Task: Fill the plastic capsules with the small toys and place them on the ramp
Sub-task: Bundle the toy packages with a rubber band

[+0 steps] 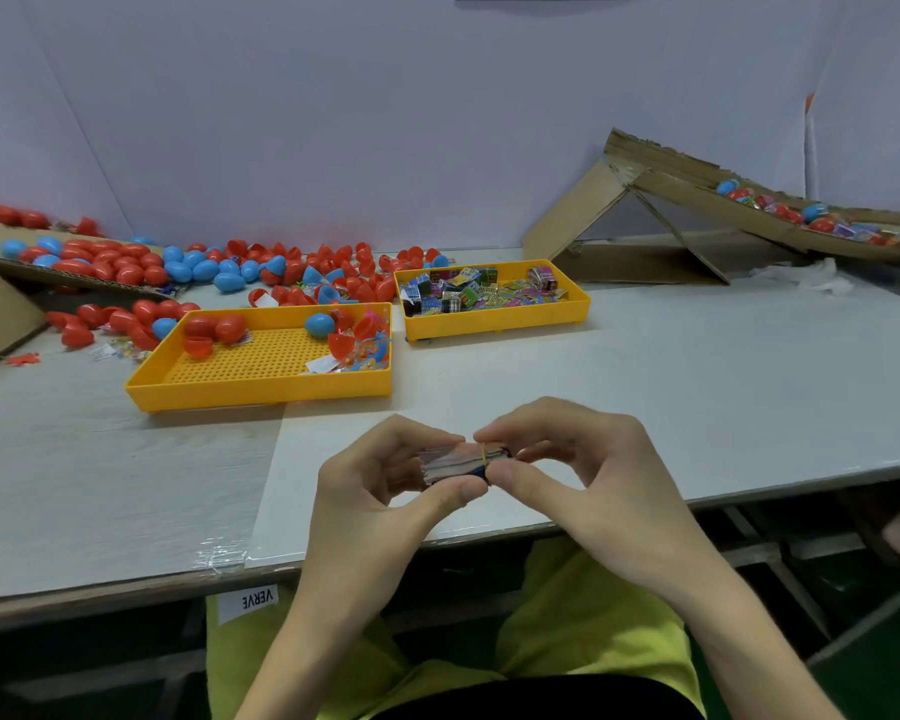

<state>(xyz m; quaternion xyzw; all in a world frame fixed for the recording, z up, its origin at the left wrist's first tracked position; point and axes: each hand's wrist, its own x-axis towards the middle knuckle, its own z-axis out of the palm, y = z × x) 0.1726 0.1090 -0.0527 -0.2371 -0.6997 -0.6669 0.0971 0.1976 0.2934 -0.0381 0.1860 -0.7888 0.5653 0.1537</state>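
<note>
Head view: at 6 o'clock, just over the near edge of the counter [697, 387], the left hand [385, 475] and right hand [583, 459] meet on a small bundle [453, 462] of tiny printed toy booklets bound by a yellow rubber band [484, 453]. Both grips are grasping it. The left thumb and fingers pinch the bundle's left end, and the right thumb and forefinger pinch it at the band.

At 12 o'clock sits the toy tray [494, 327], full of similar packets. At 11 o'clock the capsule tray [261, 394] holds a few red and blue capsules, with loose capsules [126, 262] heaped behind it at 10 o'clock. The cardboard ramp [661, 171] rises at 2 o'clock and carries filled capsules [780, 207].

The step looks like unbinding the bundle to free single toys, as no capsule is in hand. The next move calls for slipping the band off without scattering the booklets, then reaching to 11 o'clock for an open capsule.
</note>
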